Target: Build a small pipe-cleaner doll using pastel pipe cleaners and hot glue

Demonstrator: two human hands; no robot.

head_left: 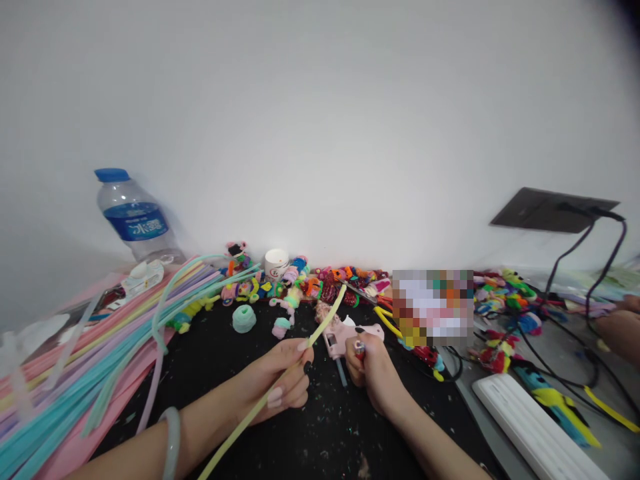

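Observation:
My left hand [283, 380] pinches a long pale-yellow pipe cleaner [327, 323] between thumb and fingers. Its tip points up and away, and the long end runs down past my wrist. My right hand [375, 367] is closed like a fist around a small red and silver object [360, 348], mostly hidden by the fingers. Just behind that hand, a pink glue gun [340, 337] lies on the black mat [320, 433], with a clear glue stick [341, 372] poking out. On the mat farther left sits a mint-green coil [244, 319].
Bundled pastel pipe cleaners [115, 347] fill the left side, near a water bottle [135, 220]. Several fuzzy figures and a paper cup [277, 263] line the wall. At right are black cables [555, 373], a white power strip [530, 427] and another person's hand [620, 330].

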